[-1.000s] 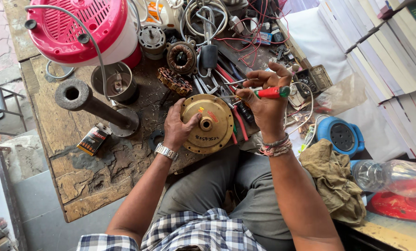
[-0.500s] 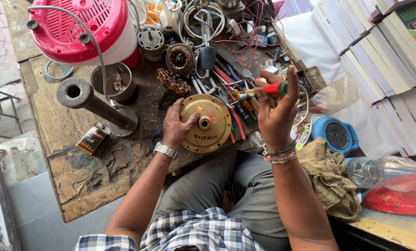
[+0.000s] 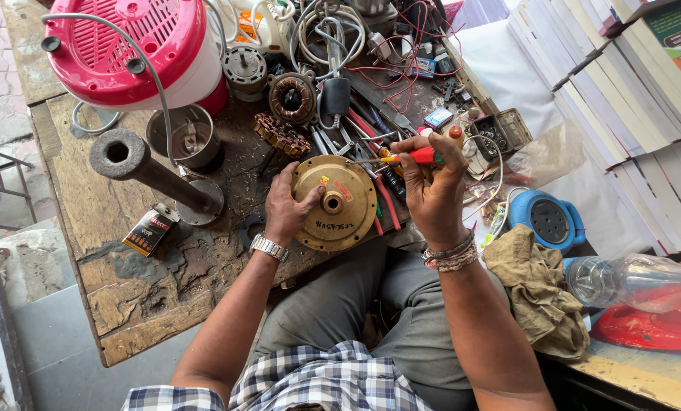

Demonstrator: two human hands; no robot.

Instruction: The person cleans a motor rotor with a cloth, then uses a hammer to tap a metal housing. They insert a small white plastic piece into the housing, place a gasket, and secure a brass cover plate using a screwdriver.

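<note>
Centre of frame: left hand (image 3: 286,209) clamped on left rim of gold round motor housing (image 3: 334,202), which rests at the near edge of the wooden counter (image 3: 105,221). Right hand (image 3: 434,190) closed around red-handled screwdriver (image 3: 419,157), tip toward housing's upper right.

The scene is lit by bright, even daylight; only soft shadows are cast. Focus is kept sharp throughout, though straight lines are bent by wide-angle distortion at the edges.
</note>
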